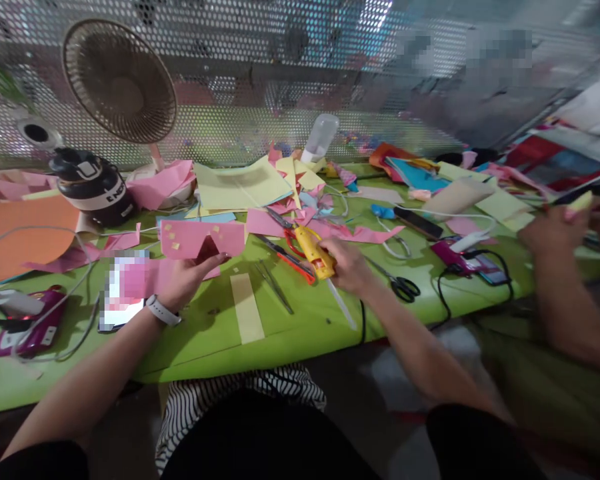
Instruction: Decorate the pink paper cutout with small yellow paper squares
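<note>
My left hand [184, 283], with a white band on its wrist, pinches a pink paper piece [180, 235] that has small yellowish patches and a dark notch at its lower edge. Closed round a yellow glue gun [313, 251] is my right hand [349, 268]. The gun's front end is among tools and paper, so whether it touches them I cannot tell. Beside it lie a red-handled cutting tool [295, 264] and red-handled scissors [280, 221], partly covered. Metal tweezers [275, 288] and a pale yellow paper strip [247, 308] rest between my hands.
A lit phone [123, 300] lies by my left wrist. Black-handled scissors [405, 289] and a power bank with cables [447, 259] are at right. A fan [120, 80], black bottle [94, 187] and paper scraps line the back. Another person's hands [555, 230] work at far right.
</note>
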Tool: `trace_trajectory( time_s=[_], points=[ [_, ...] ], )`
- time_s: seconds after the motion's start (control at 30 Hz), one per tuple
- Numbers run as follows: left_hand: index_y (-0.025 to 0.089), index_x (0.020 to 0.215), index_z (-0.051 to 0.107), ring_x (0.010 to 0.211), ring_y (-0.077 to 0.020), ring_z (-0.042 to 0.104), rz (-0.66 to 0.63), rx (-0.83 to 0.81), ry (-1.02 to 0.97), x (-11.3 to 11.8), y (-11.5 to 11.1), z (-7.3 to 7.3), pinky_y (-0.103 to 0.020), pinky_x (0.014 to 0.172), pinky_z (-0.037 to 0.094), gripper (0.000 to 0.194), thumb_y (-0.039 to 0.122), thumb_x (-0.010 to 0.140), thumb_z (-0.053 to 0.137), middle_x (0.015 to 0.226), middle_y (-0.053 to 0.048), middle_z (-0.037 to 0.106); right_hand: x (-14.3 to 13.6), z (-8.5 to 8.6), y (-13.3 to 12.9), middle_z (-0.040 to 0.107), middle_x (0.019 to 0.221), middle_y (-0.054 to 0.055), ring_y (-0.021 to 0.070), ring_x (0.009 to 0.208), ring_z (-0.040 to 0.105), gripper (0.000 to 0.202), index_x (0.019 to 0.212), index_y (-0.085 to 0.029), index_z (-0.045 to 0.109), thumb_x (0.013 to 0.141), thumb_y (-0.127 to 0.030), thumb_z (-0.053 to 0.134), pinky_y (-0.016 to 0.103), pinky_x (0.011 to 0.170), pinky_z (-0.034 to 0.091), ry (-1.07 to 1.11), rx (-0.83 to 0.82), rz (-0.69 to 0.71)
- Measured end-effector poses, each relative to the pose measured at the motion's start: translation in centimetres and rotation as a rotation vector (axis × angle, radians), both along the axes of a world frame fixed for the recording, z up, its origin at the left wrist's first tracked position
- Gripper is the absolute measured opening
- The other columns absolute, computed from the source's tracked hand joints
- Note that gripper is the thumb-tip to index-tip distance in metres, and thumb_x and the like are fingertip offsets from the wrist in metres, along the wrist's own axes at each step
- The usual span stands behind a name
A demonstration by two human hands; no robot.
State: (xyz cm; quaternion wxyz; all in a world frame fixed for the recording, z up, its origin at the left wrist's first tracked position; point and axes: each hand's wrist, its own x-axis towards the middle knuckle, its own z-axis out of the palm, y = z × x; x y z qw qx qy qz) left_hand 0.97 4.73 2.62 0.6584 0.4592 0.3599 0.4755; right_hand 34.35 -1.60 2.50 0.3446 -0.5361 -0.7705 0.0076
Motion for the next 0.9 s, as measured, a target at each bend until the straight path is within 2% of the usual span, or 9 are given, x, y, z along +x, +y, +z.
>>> trace_trajectory(
  time_s=[0.07, 0.2, 0.37, 0.5, 0.6, 0.7, 0.77, 0.83, 0.9],
  points=[
    [0.017, 0.088, 0.075, 0.107, -0.0258, 0.068, 0.027, 0.014, 0.009, 0.0, 0.3, -0.5, -0.041, 0.099, 0.056, 0.022, 0.02, 0.068, 0.084, 0.095, -0.007, 0.074, 2.5, -0.6, 0.5, 0.071, 0.097, 0.011, 0.027, 0.091, 0.068, 0.017, 0.096, -0.021, 0.061, 0.08, -0.024, 0.064, 0.042, 0.08, 0.056, -0.119, -0.022, -0.002],
    [0.016, 0.085, 0.075, 0.104, -0.0253, 0.069, 0.055, 0.033, 0.041, 0.1, 0.4, -0.7, -0.04, 0.096, 0.057, 0.019, 0.019, 0.069, 0.084, 0.093, -0.006, 0.074, 6.0, -1.1, 1.2, 0.069, 0.12, 0.013, 0.0294, 0.114, 0.065, 0.038, 0.114, -0.02, 0.064, 0.076, -0.016, 0.062, 0.047, 0.097, 0.053, -0.252, -0.18, -0.02],
    [0.015, 0.086, 0.074, 0.096, -0.0213, 0.07, 0.04, -0.012, -0.023, 0.2, 0.5, -0.4, -0.038, 0.098, 0.055, 0.024, 0.019, 0.066, 0.086, 0.09, -0.003, 0.072, 8.1, -1.5, 2.2, 0.065, 0.133, 0.015, 0.0325, 0.126, 0.059, 0.044, 0.124, -0.017, 0.066, 0.08, -0.02, 0.063, 0.051, 0.107, 0.048, -0.307, -0.341, 0.021],
    [0.017, 0.088, 0.073, 0.092, -0.0149, 0.069, 0.005, -0.044, -0.115, 0.5, 0.5, 0.0, -0.036, 0.101, 0.053, 0.025, 0.016, 0.066, 0.086, 0.093, 0.0, 0.07, 8.4, -1.1, 1.8, 0.06, 0.14, 0.016, 0.0361, 0.13, 0.056, 0.049, 0.126, -0.016, 0.066, 0.077, -0.018, 0.067, 0.055, 0.107, 0.047, -0.353, -0.368, -0.017],
    [0.017, 0.088, 0.072, 0.089, -0.0145, 0.069, 0.009, -0.042, -0.118, 0.6, 0.3, 0.4, -0.037, 0.1, 0.053, 0.026, 0.015, 0.065, 0.086, 0.09, 0.0, 0.069, 6.2, 0.1, 0.1, 0.064, 0.134, 0.013, 0.0351, 0.124, 0.059, 0.042, 0.12, -0.02, 0.068, 0.079, -0.018, 0.066, 0.056, 0.105, 0.046, -0.389, -0.215, -0.049],
    [0.017, 0.084, 0.073, 0.089, -0.014, 0.068, 0.007, -0.052, -0.122, 0.6, 0.1, 0.6, -0.037, 0.099, 0.054, 0.023, 0.015, 0.065, 0.086, 0.092, 0.0, 0.069, 1.3, 0.7, -2.0, 0.073, 0.105, 0.01, 0.0266, 0.099, 0.068, 0.02, 0.1, -0.021, 0.07, 0.095, -0.031, 0.055, 0.044, 0.089, 0.054, -0.308, -0.037, -0.084],
    [0.017, 0.083, 0.073, 0.088, -0.0135, 0.068, 0.008, -0.06, -0.131, 0.6, 0.0, 0.6, -0.036, 0.099, 0.054, 0.022, 0.015, 0.065, 0.085, 0.095, 0.0, 0.069, -2.5, 0.1, -2.9, 0.072, 0.089, 0.008, 0.0214, 0.081, 0.068, 0.027, 0.089, -0.02, 0.067, 0.096, -0.044, 0.056, 0.036, 0.073, 0.054, -0.286, -0.099, -0.023],
    [0.017, 0.084, 0.074, 0.089, -0.0139, 0.068, 0.007, -0.052, -0.135, 0.6, 0.0, 0.6, -0.036, 0.099, 0.054, 0.022, 0.014, 0.065, 0.085, 0.096, 0.0, 0.069, -5.5, -1.0, -3.3, 0.07, 0.083, 0.008, 0.0219, 0.074, 0.067, 0.037, 0.082, -0.02, 0.063, 0.088, -0.056, 0.064, 0.033, 0.061, 0.05, -0.345, -0.185, -0.013],
    [0.017, 0.083, 0.074, 0.09, -0.0148, 0.068, -0.001, -0.029, -0.13, 0.5, 0.0, 0.6, -0.036, 0.097, 0.055, 0.02, 0.016, 0.066, 0.085, 0.094, -0.001, 0.069, -7.2, -2.3, -3.2, 0.07, 0.081, 0.008, 0.0212, 0.07, 0.066, 0.032, 0.079, -0.02, 0.06, 0.09, -0.05, 0.065, 0.031, 0.056, 0.045, -0.393, -0.242, -0.014]
  ],
)
